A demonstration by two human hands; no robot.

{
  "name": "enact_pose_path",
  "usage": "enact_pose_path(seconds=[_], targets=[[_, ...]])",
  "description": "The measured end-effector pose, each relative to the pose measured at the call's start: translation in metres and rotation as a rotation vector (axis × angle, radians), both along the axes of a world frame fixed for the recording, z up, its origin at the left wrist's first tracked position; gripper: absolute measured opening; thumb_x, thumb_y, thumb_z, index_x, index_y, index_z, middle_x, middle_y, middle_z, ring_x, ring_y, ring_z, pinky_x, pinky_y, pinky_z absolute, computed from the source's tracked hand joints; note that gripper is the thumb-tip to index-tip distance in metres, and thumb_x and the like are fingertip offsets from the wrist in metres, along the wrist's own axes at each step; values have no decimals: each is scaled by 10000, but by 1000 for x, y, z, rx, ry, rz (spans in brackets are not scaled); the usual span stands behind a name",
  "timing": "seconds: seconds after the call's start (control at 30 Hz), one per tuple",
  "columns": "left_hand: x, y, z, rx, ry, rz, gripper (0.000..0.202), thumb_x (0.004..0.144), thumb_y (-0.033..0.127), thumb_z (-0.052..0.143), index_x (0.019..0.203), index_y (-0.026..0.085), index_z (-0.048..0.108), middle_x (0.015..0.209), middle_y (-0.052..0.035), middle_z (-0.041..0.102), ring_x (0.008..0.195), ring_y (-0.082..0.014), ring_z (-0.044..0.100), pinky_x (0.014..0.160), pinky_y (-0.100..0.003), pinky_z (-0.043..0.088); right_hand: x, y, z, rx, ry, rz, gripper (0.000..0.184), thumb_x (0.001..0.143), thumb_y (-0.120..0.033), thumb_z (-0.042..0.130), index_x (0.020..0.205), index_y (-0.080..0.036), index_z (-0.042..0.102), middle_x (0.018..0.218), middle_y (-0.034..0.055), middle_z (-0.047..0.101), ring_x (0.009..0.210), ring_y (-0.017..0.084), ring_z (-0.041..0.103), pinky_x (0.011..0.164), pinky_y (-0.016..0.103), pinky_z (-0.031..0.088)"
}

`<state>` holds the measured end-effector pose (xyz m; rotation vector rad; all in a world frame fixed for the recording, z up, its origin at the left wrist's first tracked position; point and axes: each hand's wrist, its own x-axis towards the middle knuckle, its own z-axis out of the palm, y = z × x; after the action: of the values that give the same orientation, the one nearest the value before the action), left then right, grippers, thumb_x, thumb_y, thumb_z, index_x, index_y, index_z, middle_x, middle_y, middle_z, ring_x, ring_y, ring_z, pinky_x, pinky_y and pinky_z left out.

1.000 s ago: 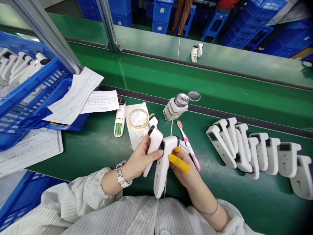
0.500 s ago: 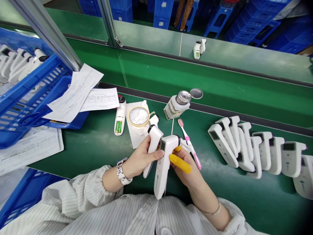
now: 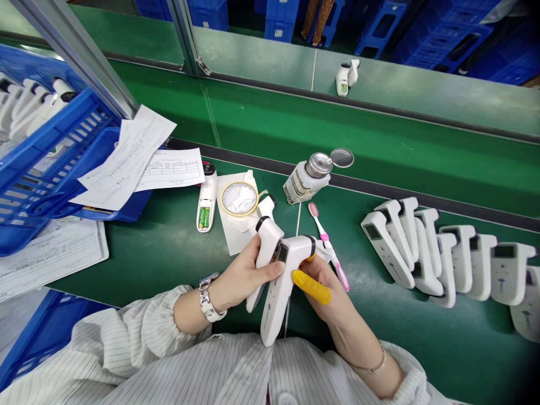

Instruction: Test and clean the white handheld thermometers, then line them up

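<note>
My left hand (image 3: 242, 277) is wrapped round a white infrared thermometer (image 3: 269, 241) with a black nose ring. Its thumb presses on a second white infrared thermometer (image 3: 276, 304), held in front with the small screen facing up. My right hand (image 3: 329, 292), with yellow finger cots (image 3: 311, 286) on its fingers, grips that front thermometer from the right, under its head. Beside the right hand a toothbrush (image 3: 324, 236) with a pink and white handle lies on the green bench. Another white thermometer (image 3: 266, 207) lies just behind the left one, partly covered.
A pump bottle (image 3: 307, 179) with its metal lid up stands behind. Left of it lie a tape roll (image 3: 240, 199) on paper and a thermometer with exposed batteries (image 3: 205, 211). Several thermometers (image 3: 459, 259) are lined up at right. Papers (image 3: 126, 160) and a blue basket (image 3: 80, 135) are at left.
The front thermometer has tilted slightly, its head moving a little right and its handle end left. Both hands keep their hold. The whole view has shifted slightly.
</note>
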<state>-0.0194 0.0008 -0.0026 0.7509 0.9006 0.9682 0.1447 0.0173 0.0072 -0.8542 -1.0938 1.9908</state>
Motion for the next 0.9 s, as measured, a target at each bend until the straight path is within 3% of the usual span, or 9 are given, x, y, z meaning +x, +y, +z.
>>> enact_pose_path(seconds=[0.2, 0.37, 0.5, 0.6, 0.7, 0.9], targets=[[1, 1, -3, -10, -10, 39, 441, 743, 352, 669, 1120, 221, 481, 990, -18, 554, 891, -155, 524, 790, -276, 429, -3, 0, 2, -81, -32, -78, 299, 733, -350, 697, 1010, -265, 624, 989, 26, 671, 920, 202, 619, 812, 325, 501], [3, 4, 3, -160, -141, 94, 399, 775, 421, 611, 1108, 223, 513, 1002, -44, 575, 875, -180, 556, 714, -296, 476, -2, 0, 6, -170, 8, -120, 289, 699, -413, 696, 944, -264, 655, 819, 5, 679, 696, 177, 631, 617, 279, 510], [2, 9, 13, -280, -261, 171, 371, 873, 454, 422, 999, 150, 594, 971, -82, 602, 832, -162, 565, 688, -267, 482, 1, 4, 6, -210, 19, -220, 304, 714, -395, 678, 983, -254, 655, 937, 27, 687, 800, 209, 639, 746, 332, 512], [0, 10, 17, -216, -275, 177, 256, 833, 281, 546, 1061, 172, 583, 999, -63, 614, 888, -160, 571, 788, -279, 473, 1, 6, 3, -200, -5, -292, 270, 696, -336, 717, 949, -256, 666, 895, 7, 686, 769, 177, 621, 743, 294, 501], [-1, 9, 15, -139, -229, 153, 347, 751, 164, 651, 1088, 189, 577, 975, -40, 631, 907, -160, 580, 825, -284, 465, 0, 6, -1, -198, -18, -288, 244, 695, -355, 723, 905, -242, 670, 860, 10, 679, 740, 177, 603, 726, 305, 492], [-1, 11, 12, -103, -176, 103, 314, 769, 205, 644, 1078, 169, 600, 947, -53, 663, 843, -153, 608, 761, -263, 484, 2, 7, -1, -147, -59, -338, 159, 694, -370, 720, 699, -223, 656, 641, -16, 593, 534, 126, 496, 527, 253, 442]])
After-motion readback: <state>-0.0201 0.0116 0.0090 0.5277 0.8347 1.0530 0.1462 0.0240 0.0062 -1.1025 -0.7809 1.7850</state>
